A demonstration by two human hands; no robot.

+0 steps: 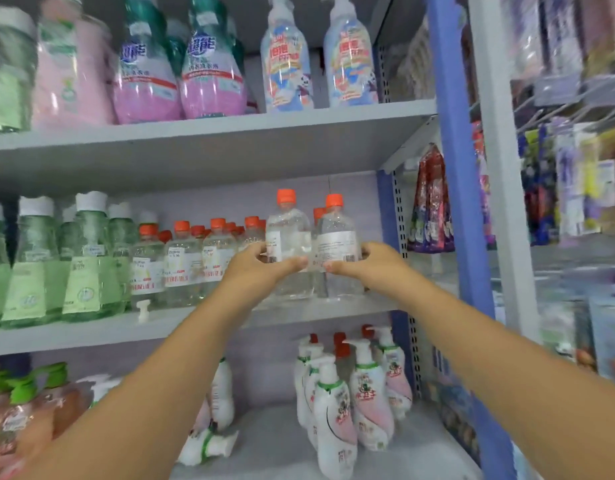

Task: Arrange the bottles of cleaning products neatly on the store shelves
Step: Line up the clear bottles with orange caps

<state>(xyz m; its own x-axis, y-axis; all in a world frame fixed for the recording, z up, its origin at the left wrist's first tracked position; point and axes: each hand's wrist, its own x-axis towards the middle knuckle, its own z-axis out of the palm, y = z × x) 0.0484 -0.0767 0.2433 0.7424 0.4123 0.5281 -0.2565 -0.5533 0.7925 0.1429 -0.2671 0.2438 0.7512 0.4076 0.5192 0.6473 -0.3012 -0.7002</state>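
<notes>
Two clear bottles with orange caps stand at the right end of the middle shelf [316, 315]. My left hand [261, 261] grips the left clear bottle [288, 233] around its lower body. My right hand [361, 259] grips the right clear bottle [337, 237] the same way. The two bottles are side by side and nearly touching. A row of several more orange-capped clear bottles [181, 261] stands to their left, with their labels facing out.
Green bottles with white caps [88, 261] fill the middle shelf's left end, and a small white cap [142, 310] lies at its front edge. Pink and blue bottles [212, 71] stand on the top shelf. White pump bottles [365, 389] fill the bottom shelf; one lies tipped over [205, 445]. A blue upright [462, 202] bounds the right.
</notes>
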